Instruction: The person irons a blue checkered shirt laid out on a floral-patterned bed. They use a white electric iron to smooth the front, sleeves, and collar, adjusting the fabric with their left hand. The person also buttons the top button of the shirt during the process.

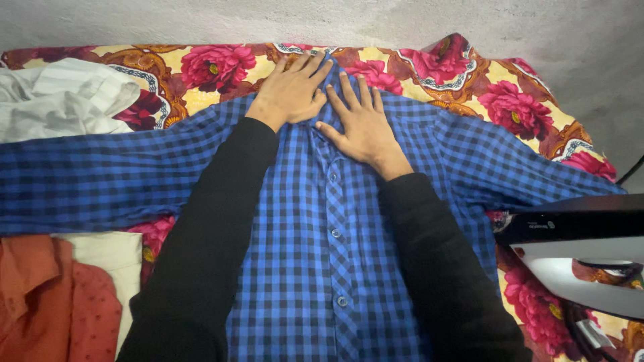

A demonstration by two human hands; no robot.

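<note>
A: Where do we have our hands?

B: Both lie flat on the blue checked shirt, at its far end, near the collar. Our left hand rests on the left side of the collar, and our right hand is just beside it, on the right of the button strip. The two hands nearly touch.

A: And the fingers?

B: They are spread and pressed down on the cloth, on both hands. They pinch nothing.

A: Where is the shirt itself?

B: It lies front up and buttoned on the flowered cloth, in the middle, with the sleeves stretched out to the left and to the right.

A: What else do we see around it?

B: At the far left there is a crumpled white garment, touching the left sleeve. At the near left lies an orange garment. At the near right stands an iron, black and white, just beside the right side of the shirt.
</note>
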